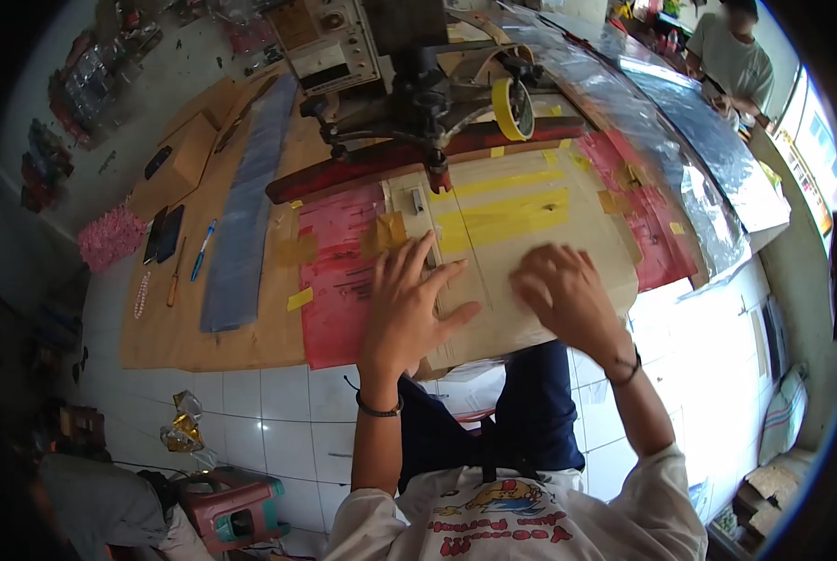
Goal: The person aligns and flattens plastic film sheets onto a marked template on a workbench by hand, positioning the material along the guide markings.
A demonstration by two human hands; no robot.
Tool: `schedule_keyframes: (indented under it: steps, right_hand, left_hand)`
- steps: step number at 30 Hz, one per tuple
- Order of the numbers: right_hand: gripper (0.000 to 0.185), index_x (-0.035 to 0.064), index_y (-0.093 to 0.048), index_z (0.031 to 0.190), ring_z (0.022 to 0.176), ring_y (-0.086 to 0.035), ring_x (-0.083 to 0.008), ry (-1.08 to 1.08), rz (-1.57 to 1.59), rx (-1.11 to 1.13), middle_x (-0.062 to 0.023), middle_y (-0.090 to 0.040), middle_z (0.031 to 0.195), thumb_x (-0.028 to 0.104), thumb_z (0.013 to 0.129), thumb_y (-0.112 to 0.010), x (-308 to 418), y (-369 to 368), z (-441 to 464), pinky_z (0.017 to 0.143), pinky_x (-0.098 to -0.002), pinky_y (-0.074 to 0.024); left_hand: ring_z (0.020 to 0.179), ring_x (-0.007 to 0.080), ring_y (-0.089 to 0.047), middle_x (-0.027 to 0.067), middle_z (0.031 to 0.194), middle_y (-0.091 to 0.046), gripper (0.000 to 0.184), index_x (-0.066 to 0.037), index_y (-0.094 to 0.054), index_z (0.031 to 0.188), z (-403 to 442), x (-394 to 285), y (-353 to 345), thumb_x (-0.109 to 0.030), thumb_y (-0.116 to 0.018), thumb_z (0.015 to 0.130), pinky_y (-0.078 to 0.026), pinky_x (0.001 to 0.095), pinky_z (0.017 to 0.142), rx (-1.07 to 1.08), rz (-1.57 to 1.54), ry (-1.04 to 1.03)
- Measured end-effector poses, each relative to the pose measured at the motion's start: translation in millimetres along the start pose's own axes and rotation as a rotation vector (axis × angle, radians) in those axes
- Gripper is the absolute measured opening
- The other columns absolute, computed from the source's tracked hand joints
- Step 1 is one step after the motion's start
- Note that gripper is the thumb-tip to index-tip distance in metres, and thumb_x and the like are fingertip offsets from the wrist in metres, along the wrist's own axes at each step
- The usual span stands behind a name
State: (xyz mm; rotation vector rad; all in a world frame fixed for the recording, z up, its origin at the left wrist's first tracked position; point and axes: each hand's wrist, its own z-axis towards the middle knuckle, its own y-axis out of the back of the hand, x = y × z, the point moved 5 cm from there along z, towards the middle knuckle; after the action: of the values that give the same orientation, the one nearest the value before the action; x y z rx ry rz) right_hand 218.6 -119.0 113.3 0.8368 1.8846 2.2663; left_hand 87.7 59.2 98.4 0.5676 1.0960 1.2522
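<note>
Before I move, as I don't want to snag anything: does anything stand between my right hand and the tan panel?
Nothing visible stands between your right hand and the tan panel; the red bar is farther forward.

Glossy yellow tape [502,222]

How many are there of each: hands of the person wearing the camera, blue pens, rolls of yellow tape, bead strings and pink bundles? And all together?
Hands: 2 (left hand, right hand)
Blue pen: 1
Yellow tape roll: 1
Bead string: 1
Pink bundle: 1
Total: 6
</note>
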Motion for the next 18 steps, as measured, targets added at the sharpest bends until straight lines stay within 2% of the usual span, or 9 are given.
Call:
schedule_keyframes:
  steps: [1,4,7,10,13,16,18]
  right_hand:
    - [0.039,0.0125,-0.07,0.129,0.131,-0.052,-0.0317,-0.032,0.086,-0.144,-0.0112,-0.062,0.136,0.035,0.098,-0.068,-9.4,-1.0,13.2,0.112,-0.0452,-0.0387]
    - [0.044,0.0109,-0.07,0.129,0.131,-0.052,-0.0329,0.09,-0.02,-0.399,-0.0113,-0.063,0.133,0.04,0.096,-0.07,-31.2,-11.4,51.7,0.114,-0.0457,-0.0368]
    - [0.053,0.0093,-0.068,0.133,0.134,-0.05,-0.0345,0.065,-0.03,-0.273,-0.0119,-0.062,0.135,0.046,0.094,-0.073,-32.7,-5.4,74.6,0.115,-0.0468,-0.0354]
    - [0.057,0.0101,-0.068,0.133,0.136,-0.047,-0.0355,0.048,-0.061,-0.144,-0.0131,-0.062,0.135,0.051,0.093,-0.074,-39.9,-2.9,87.7,0.115,-0.048,-0.0353]
    - [0.049,0.0107,-0.07,0.124,0.133,-0.05,-0.0324,-0.02,-0.001,0.042,-0.0121,-0.064,0.13,0.049,0.093,-0.075,-43.0,4.8,102.3,0.113,-0.0476,-0.036]
    - [0.041,0.0089,-0.073,0.11,0.13,-0.051,-0.0299,0.007,-0.022,0.227,-0.0112,-0.065,0.126,0.047,0.095,-0.074,-37.1,7.5,110.8,0.113,-0.0476,-0.0348]
    - [0.036,0.0067,-0.073,0.107,0.12,-0.059,-0.0273,0.115,-0.039,0.137,-0.011,-0.069,0.117,0.041,0.097,-0.073,-35.4,6.7,110.5,0.107,-0.0448,-0.0414]
  left_hand:
    - [0.145,0.0369,-0.043,0.0199,0.156,-0.049,0.056,-0.016,-0.074,0.129,1.0,0.4,-1.1,-0.053,-0.077,0.087,-0.026,0.06,0.122,-0.005,0.004,0.001]
    - [0.144,0.0369,-0.043,0.0194,0.155,-0.049,0.055,-0.016,-0.075,0.127,0.5,3.3,-3.6,-0.052,-0.079,0.085,-0.026,0.0593,0.122,-0.009,0.018,-0.024]
    - [0.144,0.0373,-0.044,0.0169,0.155,-0.05,0.051,-0.02,-0.076,0.124,1.0,4.1,-2.1,-0.047,-0.082,0.082,-0.031,0.0527,0.118,-0.014,0.026,-0.026]
    - [0.144,0.0368,-0.044,0.0163,0.154,-0.05,0.057,-0.016,-0.073,0.127,2.2,2.3,-0.2,-0.046,-0.083,0.08,-0.032,0.0523,0.118,-0.004,0.029,-0.028]
    - [0.144,0.0362,-0.044,0.0158,0.154,-0.051,0.066,-0.012,-0.067,0.133,2.8,4.4,-2.2,-0.047,-0.083,0.08,-0.032,0.0521,0.118,-0.001,0.018,-0.002]
    - [0.144,0.0356,-0.045,0.0151,0.154,-0.051,0.073,-0.007,-0.062,0.138,3.1,3.7,-1.1,-0.047,-0.084,0.08,-0.032,0.0521,0.118,-0.007,0.02,-0.011]
    - [0.144,0.0355,-0.045,0.0151,0.154,-0.051,0.074,-0.006,-0.061,0.139,3.1,4.3,-2.1,-0.048,-0.083,0.081,-0.031,0.0524,0.119,-0.009,0.016,-0.006]
